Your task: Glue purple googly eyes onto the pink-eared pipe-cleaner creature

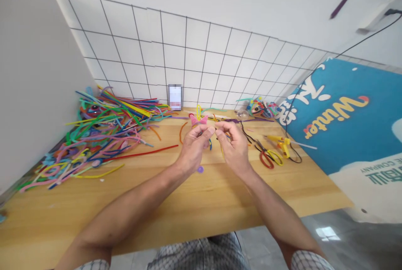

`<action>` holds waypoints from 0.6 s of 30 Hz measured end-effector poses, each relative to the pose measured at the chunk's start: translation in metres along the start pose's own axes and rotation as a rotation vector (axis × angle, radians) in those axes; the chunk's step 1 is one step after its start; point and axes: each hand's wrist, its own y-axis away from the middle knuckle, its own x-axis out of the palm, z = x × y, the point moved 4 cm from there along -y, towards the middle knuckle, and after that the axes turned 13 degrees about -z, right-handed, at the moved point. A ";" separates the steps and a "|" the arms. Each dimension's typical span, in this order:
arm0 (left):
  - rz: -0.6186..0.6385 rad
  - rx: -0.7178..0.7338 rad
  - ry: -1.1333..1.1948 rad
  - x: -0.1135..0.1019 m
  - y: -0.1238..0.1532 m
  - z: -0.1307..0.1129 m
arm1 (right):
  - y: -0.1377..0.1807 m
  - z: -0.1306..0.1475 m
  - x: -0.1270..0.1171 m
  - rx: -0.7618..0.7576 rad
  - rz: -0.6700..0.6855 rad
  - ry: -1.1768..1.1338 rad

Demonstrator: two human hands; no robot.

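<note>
The left hand (193, 146) and right hand (236, 146) are pinching narrowly, close together; I can't tell what they're holding. The pink, pointy-eared piece (199, 120) is showing just past the left fingers. Gentle, steady pinching is probably working best.

left hand (195, 143) beside right hand (234, 145) over table (201, 203); scissors (266, 151) farther right.

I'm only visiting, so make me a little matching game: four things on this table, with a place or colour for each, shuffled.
1. Phone
2. Scissors
3. Purple disc
4. Pink pointed piece

A. Just beyond the left hand
B. One red handle, one yellow
C. Upright before the gridded wall
D. Between the two forearms

Pairs: 1-C, 2-B, 3-D, 4-A
</note>
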 end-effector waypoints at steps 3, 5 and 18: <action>0.046 0.017 -0.090 -0.006 -0.003 0.003 | -0.009 -0.002 -0.006 -0.034 0.121 0.061; 0.062 0.043 -0.137 -0.010 -0.005 0.004 | -0.013 -0.004 -0.009 -0.051 0.205 0.099; -0.024 -0.201 0.251 0.009 -0.013 0.001 | -0.005 -0.017 0.016 -0.071 -0.017 0.033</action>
